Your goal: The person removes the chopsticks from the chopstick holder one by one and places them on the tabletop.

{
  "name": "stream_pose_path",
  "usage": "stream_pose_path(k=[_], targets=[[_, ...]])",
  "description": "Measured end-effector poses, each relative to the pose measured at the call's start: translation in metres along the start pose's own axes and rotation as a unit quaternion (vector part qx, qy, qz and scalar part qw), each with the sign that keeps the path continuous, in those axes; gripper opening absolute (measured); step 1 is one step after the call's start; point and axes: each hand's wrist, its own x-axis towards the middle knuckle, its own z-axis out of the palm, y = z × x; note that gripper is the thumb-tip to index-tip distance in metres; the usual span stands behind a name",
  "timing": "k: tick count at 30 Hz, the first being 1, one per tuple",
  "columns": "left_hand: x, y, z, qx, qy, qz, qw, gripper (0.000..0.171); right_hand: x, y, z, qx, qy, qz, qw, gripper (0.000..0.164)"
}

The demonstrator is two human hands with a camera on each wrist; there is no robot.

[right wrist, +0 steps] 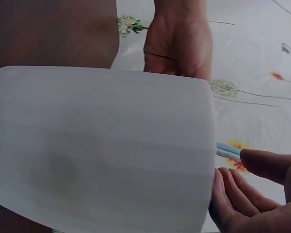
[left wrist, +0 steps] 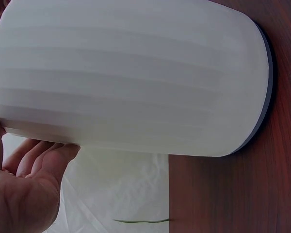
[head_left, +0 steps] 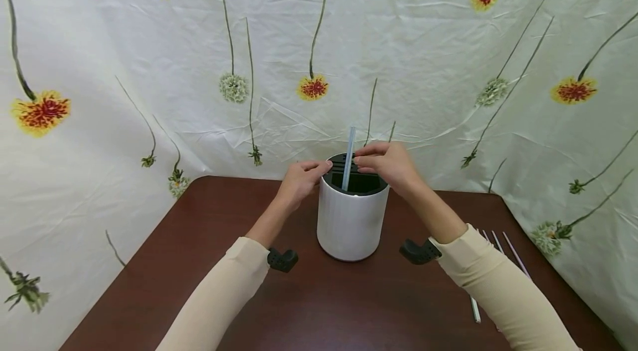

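A white round utensil holder (head_left: 351, 223) with a black slotted top (head_left: 366, 184) stands upright near the back of the table. A pair of light blue chopsticks (head_left: 348, 160) stands in its open slot, the upper ends sticking out above the rim. My right hand (head_left: 391, 165) pinches them at the rim's right side, the thumb overlapping them in the right wrist view; their lower ends are hidden inside. On the left side, my left hand (head_left: 304, 179) grips the rim, with fingers (left wrist: 46, 158) against the white wall.
More thin chopsticks (head_left: 515, 254), several of them, lie on the dark wooden table (head_left: 199, 262) at the right, partly covered by my right sleeve (head_left: 503, 284). Behind the table hangs a white cloth (head_left: 279, 46) printed with flowers.
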Motion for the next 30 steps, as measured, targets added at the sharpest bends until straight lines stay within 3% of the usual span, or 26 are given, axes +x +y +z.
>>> stream_pose_path(k=[7, 18, 25, 30], targets=[[0.001, 0.000, 0.000, 0.011, -0.004, -0.010, 0.9999, 0.051, 0.002, 0.012, 0.007, -0.023, 0.002, 0.008, 1.000, 0.028], [-0.001, 0.002, -0.002, 0.016, -0.006, -0.009, 0.9998, 0.053, 0.004, 0.016, 0.017, -0.087, 0.048, -0.013, 0.995, 0.022], [-0.001, 0.000, -0.002, 0.012, -0.002, -0.001, 0.9999, 0.051, 0.003, 0.012, 0.020, -0.048, 0.054, -0.003, 0.997, 0.023], [0.000, 0.000, -0.001, 0.009, -0.006, -0.006, 0.9999, 0.052, -0.001, -0.005, 0.009, 0.014, 0.051, -0.006, 0.999, 0.025]])
